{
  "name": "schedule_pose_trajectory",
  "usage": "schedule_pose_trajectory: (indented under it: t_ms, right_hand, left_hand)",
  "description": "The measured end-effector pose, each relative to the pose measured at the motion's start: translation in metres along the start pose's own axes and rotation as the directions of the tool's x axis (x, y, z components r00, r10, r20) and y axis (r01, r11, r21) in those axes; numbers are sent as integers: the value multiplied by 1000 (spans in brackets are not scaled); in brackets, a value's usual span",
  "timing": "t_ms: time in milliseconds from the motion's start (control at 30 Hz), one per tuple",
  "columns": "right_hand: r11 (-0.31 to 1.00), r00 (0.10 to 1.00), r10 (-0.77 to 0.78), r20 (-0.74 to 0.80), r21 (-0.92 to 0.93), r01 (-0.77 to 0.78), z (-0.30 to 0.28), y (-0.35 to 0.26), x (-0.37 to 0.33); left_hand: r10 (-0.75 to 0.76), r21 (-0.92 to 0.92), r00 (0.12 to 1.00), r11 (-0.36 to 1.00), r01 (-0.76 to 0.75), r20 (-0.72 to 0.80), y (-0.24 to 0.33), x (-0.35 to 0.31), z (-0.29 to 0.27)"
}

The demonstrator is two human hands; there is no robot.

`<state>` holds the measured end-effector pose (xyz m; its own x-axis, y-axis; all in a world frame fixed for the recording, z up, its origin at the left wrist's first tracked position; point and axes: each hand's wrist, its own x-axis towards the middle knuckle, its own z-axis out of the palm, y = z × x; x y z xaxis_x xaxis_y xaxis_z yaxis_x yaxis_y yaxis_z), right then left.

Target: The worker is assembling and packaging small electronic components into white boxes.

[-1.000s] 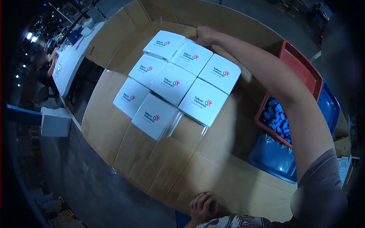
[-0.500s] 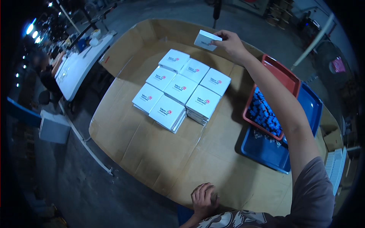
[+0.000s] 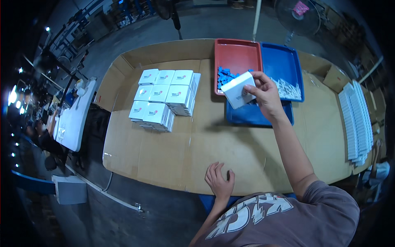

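My right hand (image 3: 266,95) grips a small flat white box (image 3: 238,92) between thumb and fingers, tilted, in the air in front of the trays. Behind it is a red tray (image 3: 238,47) with small blue pieces (image 3: 224,75) in it. My left hand (image 3: 220,181) rests on the cardboard near the front edge, fingers apart, with nothing in it. To the left, several stacks of matching white boxes (image 3: 157,112) stand close together in a block, printed on top.
A blue tray (image 3: 282,51) holding small white parts (image 3: 288,89) adjoins the red one. Another blue tray (image 3: 259,118) lies nearer me. White ridged stacks (image 3: 354,123) stand at the right by the cardboard wall. A person sits at a white table (image 3: 76,131) at far left.
My right hand has brought the white box from beyond the stacks to the right, in front of the trays. The view has turned right. My left hand stays near the front edge, fingers more spread.
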<state>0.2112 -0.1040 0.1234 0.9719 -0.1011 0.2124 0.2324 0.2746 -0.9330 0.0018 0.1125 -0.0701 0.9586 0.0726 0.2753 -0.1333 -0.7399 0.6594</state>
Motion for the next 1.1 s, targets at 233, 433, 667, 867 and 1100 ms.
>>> schedule_pose_trajectory:
  t_ms: [233,433,667,867,1100]
  right_hand:
    - [961,986,153,-63,244,-134,-58,13,-122]
    - [937,965,253,-75,266,-225,-73,41,-207]
    - [928,929,335,-159,-117,-354,-90,49,-280]
    - [947,1000,-7,-12,-320,3,-81,45,-337]
    - [750,957,-241,161,-595,289,-92,56,-365]
  left_hand:
    - [-12,-252,1000,968,5,-23,-23,-26,10]
    - [62,-699,740,390,600,670,53,18,-10]
    - [225,-468,432,142,872,873,109,-5,3]
    - [100,-531,523,91,843,847,111,-53,10]
    - [-16,-543,545,70,837,838,139,-91,2]
